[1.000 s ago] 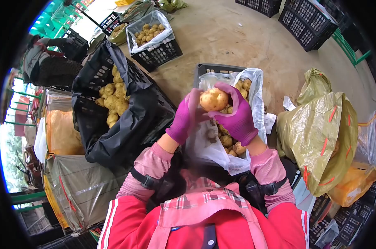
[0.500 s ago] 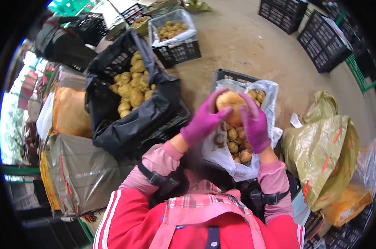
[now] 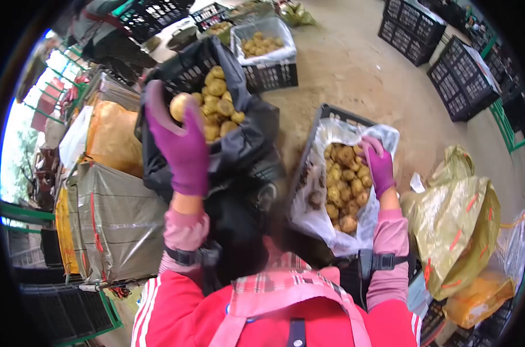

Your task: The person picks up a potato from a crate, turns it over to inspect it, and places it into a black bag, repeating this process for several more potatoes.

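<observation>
My left hand (image 3: 184,147), in a purple glove, is closed around a large pale potato (image 3: 181,107). It is over the left crate, which is lined with a black bag (image 3: 248,124) and has potatoes (image 3: 216,95) heaped inside. My right hand (image 3: 380,165), gloved alike, is at the right side of the nearer crate (image 3: 310,141). Its fingers are bent and slightly apart, with the tips at the smaller potatoes (image 3: 346,185), and I see nothing gripped in them. A white plastic liner (image 3: 332,128) covers that crate's inside.
Another lined crate of potatoes (image 3: 268,75) stands behind. Black crates (image 3: 462,81) are at the back right. A yellowish woven sack (image 3: 448,214) lies to the right, and wrapped bundles (image 3: 126,222) are stacked at the left. A person (image 3: 103,34) is at the far left.
Both hands were on the large potato over the white-lined crate. My left hand has carried it left over the black-lined crate. My right hand has let go and lowered to the smaller potatoes.
</observation>
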Action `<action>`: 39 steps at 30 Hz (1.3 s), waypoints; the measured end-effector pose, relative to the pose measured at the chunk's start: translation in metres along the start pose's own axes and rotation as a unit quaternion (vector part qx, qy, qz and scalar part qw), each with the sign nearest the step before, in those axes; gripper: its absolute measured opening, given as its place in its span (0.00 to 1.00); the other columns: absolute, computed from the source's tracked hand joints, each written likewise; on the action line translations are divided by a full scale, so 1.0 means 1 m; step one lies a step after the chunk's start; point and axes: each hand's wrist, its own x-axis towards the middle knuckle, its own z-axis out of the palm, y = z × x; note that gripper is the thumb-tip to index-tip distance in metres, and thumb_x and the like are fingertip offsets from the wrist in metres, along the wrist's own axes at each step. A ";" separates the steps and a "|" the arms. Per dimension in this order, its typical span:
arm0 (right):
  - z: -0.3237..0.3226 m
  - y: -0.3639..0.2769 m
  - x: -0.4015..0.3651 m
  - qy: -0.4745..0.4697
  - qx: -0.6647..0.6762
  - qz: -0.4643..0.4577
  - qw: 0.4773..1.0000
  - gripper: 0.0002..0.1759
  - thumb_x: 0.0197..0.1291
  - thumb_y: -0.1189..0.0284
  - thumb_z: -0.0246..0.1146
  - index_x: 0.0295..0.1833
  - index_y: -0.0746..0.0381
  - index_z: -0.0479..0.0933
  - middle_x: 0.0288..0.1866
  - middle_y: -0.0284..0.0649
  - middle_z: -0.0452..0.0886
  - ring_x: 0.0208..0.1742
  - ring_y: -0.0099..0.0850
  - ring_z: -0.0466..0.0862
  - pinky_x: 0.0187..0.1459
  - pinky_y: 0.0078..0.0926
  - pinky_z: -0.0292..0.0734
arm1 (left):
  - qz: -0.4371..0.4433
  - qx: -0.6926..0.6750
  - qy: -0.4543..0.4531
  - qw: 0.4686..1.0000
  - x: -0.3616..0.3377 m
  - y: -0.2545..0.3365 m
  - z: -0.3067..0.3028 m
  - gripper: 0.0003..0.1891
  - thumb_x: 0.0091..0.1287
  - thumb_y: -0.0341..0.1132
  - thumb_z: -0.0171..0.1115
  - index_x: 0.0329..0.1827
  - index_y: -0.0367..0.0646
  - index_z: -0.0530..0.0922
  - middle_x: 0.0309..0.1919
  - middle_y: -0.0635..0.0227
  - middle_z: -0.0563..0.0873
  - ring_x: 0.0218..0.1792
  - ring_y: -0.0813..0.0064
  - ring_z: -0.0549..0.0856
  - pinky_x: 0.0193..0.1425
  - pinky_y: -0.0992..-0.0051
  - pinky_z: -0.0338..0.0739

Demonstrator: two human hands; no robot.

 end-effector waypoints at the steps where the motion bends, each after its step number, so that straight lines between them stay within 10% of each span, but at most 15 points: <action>1: -0.003 0.042 0.017 0.017 -0.083 -0.046 0.995 0.16 0.70 0.70 0.61 0.60 0.64 0.79 0.51 0.43 0.86 0.47 0.30 0.86 0.51 0.26 0.79 | 0.026 -0.133 -0.028 0.990 -0.011 0.018 0.011 0.25 0.67 0.29 0.61 0.67 0.32 0.70 0.62 0.50 0.78 0.63 0.53 0.79 0.68 0.62 0.71; 4: -0.003 0.153 0.029 -0.024 -0.273 -0.036 0.961 0.25 0.62 0.60 0.65 0.59 0.66 0.79 0.50 0.50 0.86 0.51 0.39 0.86 0.54 0.33 0.79 | -0.052 -0.404 -0.227 0.885 -0.055 0.068 0.038 0.24 0.63 0.21 0.62 0.65 0.36 0.76 0.59 0.55 0.82 0.59 0.61 0.83 0.65 0.68 0.75; 7: 0.016 0.198 -0.009 -0.071 -0.408 0.156 0.897 0.37 0.55 0.53 0.67 0.66 0.62 0.74 0.59 0.56 0.81 0.63 0.50 0.80 0.64 0.41 0.74 | 0.052 -0.355 -0.352 0.865 -0.102 0.062 0.079 0.23 0.63 0.26 0.67 0.64 0.44 0.78 0.55 0.56 0.85 0.56 0.58 0.85 0.61 0.66 0.80; 11: 0.044 0.252 -0.016 -0.150 -0.537 0.013 0.830 0.33 0.64 0.54 0.64 0.69 0.58 0.70 0.63 0.45 0.81 0.63 0.44 0.80 0.63 0.37 0.76 | 0.025 -0.383 -0.413 0.826 -0.114 0.066 0.083 0.21 0.64 0.30 0.68 0.62 0.46 0.78 0.51 0.60 0.86 0.50 0.54 0.86 0.54 0.61 0.83; 13: 0.060 0.260 -0.011 -0.141 -0.530 0.083 0.832 0.33 0.63 0.54 0.64 0.69 0.58 0.70 0.62 0.45 0.81 0.63 0.44 0.80 0.63 0.37 0.76 | 0.019 -0.371 -0.429 0.823 -0.115 0.068 0.085 0.23 0.65 0.32 0.68 0.64 0.46 0.77 0.51 0.59 0.86 0.51 0.54 0.86 0.55 0.62 0.82; 20: 0.070 0.285 0.007 -0.101 -0.422 0.185 0.881 0.33 0.63 0.54 0.65 0.70 0.57 0.70 0.61 0.44 0.81 0.61 0.43 0.81 0.61 0.39 0.77 | -0.010 -0.361 -0.463 0.809 -0.117 0.067 0.088 0.22 0.68 0.34 0.66 0.65 0.45 0.77 0.55 0.59 0.85 0.54 0.56 0.85 0.59 0.62 0.81; 25: 0.060 0.282 0.015 -0.090 -0.087 0.296 0.947 0.34 0.62 0.54 0.66 0.70 0.56 0.69 0.60 0.44 0.82 0.59 0.43 0.82 0.60 0.40 0.78 | -0.063 -0.382 -0.478 0.788 -0.108 0.068 0.089 0.21 0.68 0.34 0.65 0.64 0.44 0.78 0.55 0.59 0.85 0.54 0.56 0.85 0.59 0.63 0.80; 31: 0.044 0.247 -0.007 -0.081 0.349 0.411 0.838 0.35 0.62 0.54 0.66 0.71 0.56 0.69 0.59 0.43 0.82 0.58 0.43 0.83 0.59 0.41 0.79 | -0.146 -0.408 -0.477 0.765 -0.108 0.065 0.089 0.19 0.72 0.36 0.62 0.64 0.42 0.78 0.56 0.58 0.85 0.57 0.62 0.85 0.61 0.67 0.79; 39: 0.024 0.217 -0.047 -0.045 0.285 0.398 0.871 0.24 0.62 0.50 0.66 0.56 0.54 0.78 0.40 0.34 0.84 0.33 0.33 0.84 0.33 0.29 0.82 | -0.168 -0.399 -0.488 0.758 -0.123 0.062 0.104 0.18 0.72 0.34 0.61 0.63 0.38 0.78 0.56 0.58 0.85 0.58 0.66 0.84 0.64 0.68 0.77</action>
